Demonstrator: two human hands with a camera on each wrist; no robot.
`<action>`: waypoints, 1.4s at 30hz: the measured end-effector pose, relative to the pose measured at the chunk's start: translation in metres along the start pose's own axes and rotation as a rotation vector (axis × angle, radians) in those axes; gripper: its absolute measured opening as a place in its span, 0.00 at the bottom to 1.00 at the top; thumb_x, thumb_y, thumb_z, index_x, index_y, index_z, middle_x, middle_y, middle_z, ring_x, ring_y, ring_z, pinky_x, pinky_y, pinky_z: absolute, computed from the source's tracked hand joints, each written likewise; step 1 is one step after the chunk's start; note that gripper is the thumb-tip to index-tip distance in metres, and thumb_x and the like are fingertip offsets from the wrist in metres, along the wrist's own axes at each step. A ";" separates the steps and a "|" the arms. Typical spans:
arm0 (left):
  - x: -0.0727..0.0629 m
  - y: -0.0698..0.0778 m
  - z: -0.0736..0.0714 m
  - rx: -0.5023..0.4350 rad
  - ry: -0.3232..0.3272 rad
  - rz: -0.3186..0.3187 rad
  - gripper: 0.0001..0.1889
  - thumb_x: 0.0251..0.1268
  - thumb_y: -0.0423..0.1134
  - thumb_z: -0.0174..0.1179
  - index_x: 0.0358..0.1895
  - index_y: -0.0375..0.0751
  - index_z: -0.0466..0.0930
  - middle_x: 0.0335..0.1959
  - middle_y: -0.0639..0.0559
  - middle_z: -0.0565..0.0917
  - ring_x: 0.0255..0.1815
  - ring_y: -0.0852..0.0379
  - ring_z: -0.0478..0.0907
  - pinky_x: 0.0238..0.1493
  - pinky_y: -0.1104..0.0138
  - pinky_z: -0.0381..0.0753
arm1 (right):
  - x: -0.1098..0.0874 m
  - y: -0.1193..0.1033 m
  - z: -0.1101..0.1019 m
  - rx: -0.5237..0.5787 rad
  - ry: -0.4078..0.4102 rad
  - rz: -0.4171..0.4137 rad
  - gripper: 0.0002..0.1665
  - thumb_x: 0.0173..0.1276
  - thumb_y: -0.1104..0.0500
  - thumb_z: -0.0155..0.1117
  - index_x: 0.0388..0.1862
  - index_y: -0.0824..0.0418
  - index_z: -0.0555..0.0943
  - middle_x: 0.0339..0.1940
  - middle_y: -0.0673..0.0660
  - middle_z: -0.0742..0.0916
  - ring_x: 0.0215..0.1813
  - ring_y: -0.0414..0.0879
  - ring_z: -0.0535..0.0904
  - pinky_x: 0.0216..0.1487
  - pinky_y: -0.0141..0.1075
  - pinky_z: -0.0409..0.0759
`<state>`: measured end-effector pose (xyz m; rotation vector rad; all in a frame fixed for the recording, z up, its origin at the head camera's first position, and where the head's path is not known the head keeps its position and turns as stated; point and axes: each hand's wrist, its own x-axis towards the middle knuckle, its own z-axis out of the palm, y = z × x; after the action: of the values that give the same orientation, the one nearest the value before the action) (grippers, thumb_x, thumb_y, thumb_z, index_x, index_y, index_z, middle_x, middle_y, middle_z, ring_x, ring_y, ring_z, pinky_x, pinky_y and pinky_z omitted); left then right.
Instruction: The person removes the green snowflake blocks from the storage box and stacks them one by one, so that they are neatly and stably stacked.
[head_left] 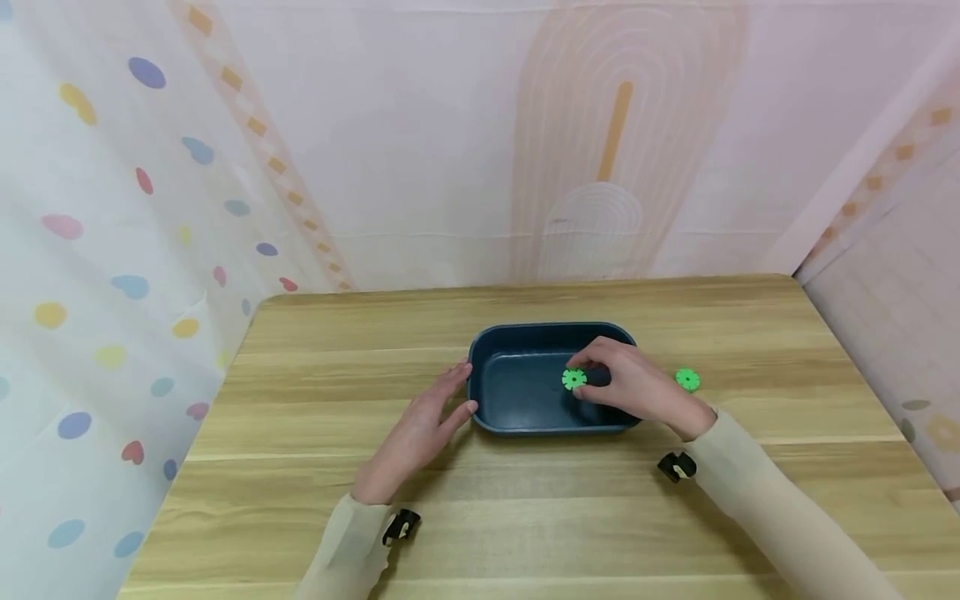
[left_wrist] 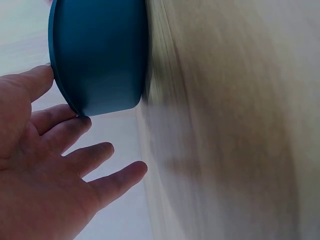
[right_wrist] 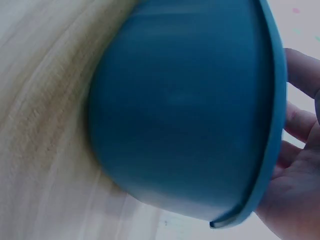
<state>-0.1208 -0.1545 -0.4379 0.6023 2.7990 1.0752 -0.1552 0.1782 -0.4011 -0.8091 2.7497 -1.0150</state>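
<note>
A dark blue rectangular tub [head_left: 517,392] with rounded corners stands on the wooden table. My left hand [head_left: 423,425] touches its left end, fingers fairly straight; in the left wrist view the fingertips [left_wrist: 82,122] meet the tub's rim. Over the right half of the tub, my right hand [head_left: 626,379] pinches a green notched disc, like a snowflake building piece [head_left: 574,379], between thumb and fingers. In the right wrist view the tub's wall [right_wrist: 185,100] hides the disc and most fingertips. A second green notched disc [head_left: 687,380] lies on the table, right of the tub.
The wooden table [head_left: 337,350] reaches back to a patterned curtain [head_left: 435,150]. More curtain with coloured spots [head_left: 90,333] hangs along the left side. Small black wrist devices [head_left: 677,467] sit at both sleeves.
</note>
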 end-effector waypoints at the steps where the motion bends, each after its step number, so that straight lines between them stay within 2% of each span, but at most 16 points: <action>1: -0.001 0.001 0.001 0.000 0.000 0.003 0.32 0.81 0.44 0.56 0.81 0.38 0.61 0.82 0.43 0.60 0.82 0.39 0.56 0.79 0.46 0.57 | -0.003 0.000 -0.001 0.007 0.006 0.004 0.17 0.68 0.60 0.75 0.54 0.60 0.86 0.51 0.53 0.85 0.52 0.49 0.81 0.55 0.48 0.83; 7: -0.005 0.006 0.004 -0.002 -0.003 0.007 0.32 0.81 0.45 0.56 0.80 0.37 0.61 0.81 0.43 0.61 0.82 0.38 0.55 0.77 0.41 0.57 | -0.018 -0.001 -0.005 0.014 0.051 -0.005 0.17 0.67 0.60 0.76 0.54 0.60 0.87 0.50 0.53 0.84 0.50 0.49 0.81 0.52 0.47 0.84; 15: -0.010 0.008 0.007 -0.010 0.009 0.006 0.31 0.81 0.44 0.56 0.80 0.37 0.62 0.81 0.43 0.61 0.82 0.39 0.56 0.78 0.44 0.58 | -0.034 -0.002 -0.011 0.022 0.133 -0.002 0.18 0.65 0.63 0.78 0.53 0.62 0.86 0.48 0.54 0.85 0.48 0.55 0.83 0.48 0.51 0.85; 24: -0.013 0.007 0.006 -0.006 0.014 0.006 0.31 0.82 0.44 0.55 0.80 0.38 0.61 0.82 0.42 0.61 0.82 0.39 0.56 0.78 0.44 0.58 | -0.045 -0.004 -0.018 0.032 0.157 0.070 0.20 0.67 0.60 0.77 0.55 0.62 0.85 0.51 0.56 0.85 0.52 0.54 0.81 0.54 0.54 0.82; 29: -0.013 0.007 0.003 -0.002 0.009 -0.009 0.31 0.82 0.44 0.55 0.81 0.39 0.61 0.82 0.44 0.60 0.82 0.41 0.56 0.78 0.45 0.58 | -0.048 -0.001 -0.021 0.029 0.200 0.077 0.19 0.65 0.62 0.77 0.54 0.62 0.86 0.50 0.56 0.85 0.53 0.54 0.81 0.57 0.57 0.81; 35: -0.014 0.006 0.002 -0.003 0.014 -0.014 0.31 0.82 0.44 0.55 0.81 0.39 0.61 0.82 0.46 0.60 0.82 0.41 0.56 0.78 0.43 0.58 | -0.051 0.004 -0.024 0.011 0.240 0.062 0.19 0.65 0.63 0.77 0.54 0.62 0.86 0.50 0.56 0.85 0.52 0.55 0.82 0.57 0.55 0.82; 42: -0.014 0.004 0.002 -0.005 0.018 -0.003 0.31 0.82 0.44 0.55 0.81 0.38 0.61 0.82 0.45 0.60 0.82 0.40 0.56 0.77 0.42 0.58 | -0.058 0.008 -0.028 0.013 0.259 0.090 0.19 0.66 0.61 0.77 0.55 0.62 0.86 0.49 0.56 0.85 0.50 0.55 0.81 0.53 0.51 0.82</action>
<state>-0.1062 -0.1562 -0.4377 0.5911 2.8103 1.0928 -0.1165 0.2293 -0.3897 -0.5825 2.9562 -1.1947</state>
